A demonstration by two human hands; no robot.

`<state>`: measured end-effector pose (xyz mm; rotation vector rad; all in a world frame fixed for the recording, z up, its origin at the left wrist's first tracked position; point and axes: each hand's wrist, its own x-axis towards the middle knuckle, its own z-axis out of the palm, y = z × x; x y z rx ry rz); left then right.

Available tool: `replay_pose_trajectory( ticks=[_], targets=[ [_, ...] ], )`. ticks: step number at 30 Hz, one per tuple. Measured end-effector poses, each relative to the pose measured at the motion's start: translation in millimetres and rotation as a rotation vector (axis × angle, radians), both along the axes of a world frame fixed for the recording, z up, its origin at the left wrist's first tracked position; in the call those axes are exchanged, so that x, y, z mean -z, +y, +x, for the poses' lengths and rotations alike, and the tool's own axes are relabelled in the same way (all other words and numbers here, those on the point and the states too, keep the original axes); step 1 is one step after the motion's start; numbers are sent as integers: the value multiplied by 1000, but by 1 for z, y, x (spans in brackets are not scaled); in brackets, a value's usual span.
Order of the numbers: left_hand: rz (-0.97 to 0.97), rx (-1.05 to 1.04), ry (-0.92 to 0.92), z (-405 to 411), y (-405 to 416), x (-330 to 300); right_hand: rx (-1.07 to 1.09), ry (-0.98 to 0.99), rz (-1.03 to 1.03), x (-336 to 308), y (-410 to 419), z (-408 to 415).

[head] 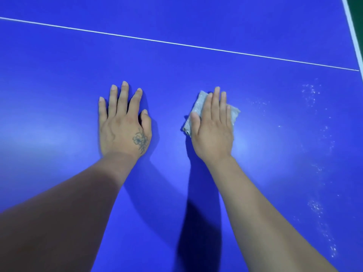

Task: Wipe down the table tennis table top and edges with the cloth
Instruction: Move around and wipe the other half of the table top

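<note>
blue table top (176, 61): r hand (213, 132) flat on cloth (198, 107), l hand (122, 124) splayed.

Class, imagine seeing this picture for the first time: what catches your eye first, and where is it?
Two bare hands lie flat on the blue table top: the left hand empty, the right hand pressing a grey cloth. A thin white line crosses beyond them, and white specks trail down the right side.
</note>
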<state>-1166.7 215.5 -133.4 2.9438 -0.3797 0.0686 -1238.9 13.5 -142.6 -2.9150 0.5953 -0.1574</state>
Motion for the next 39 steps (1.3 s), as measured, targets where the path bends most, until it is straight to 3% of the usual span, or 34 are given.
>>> replay_pose_trajectory(
  ticks=[5,9,17,26,32,39],
  targets=[
    [-12,0,-5,1,-1,0,-170,-16,53,-5,36,50],
    [-20,2,5,1,-1,-1,-267,-29,113,-5,62,26],
    [-8,-9,6,-1,-1,-2,-217,14,-2,-5,15,-41],
    [-6,-14,3,2,-4,-2,13,-1,14,1,-16,57],
    [-11,-16,-11,4,-4,0,-71,17,29,-1,24,101],
    [-16,-17,-9,3,-2,1,-176,-32,38,-1,34,47]
  ],
)
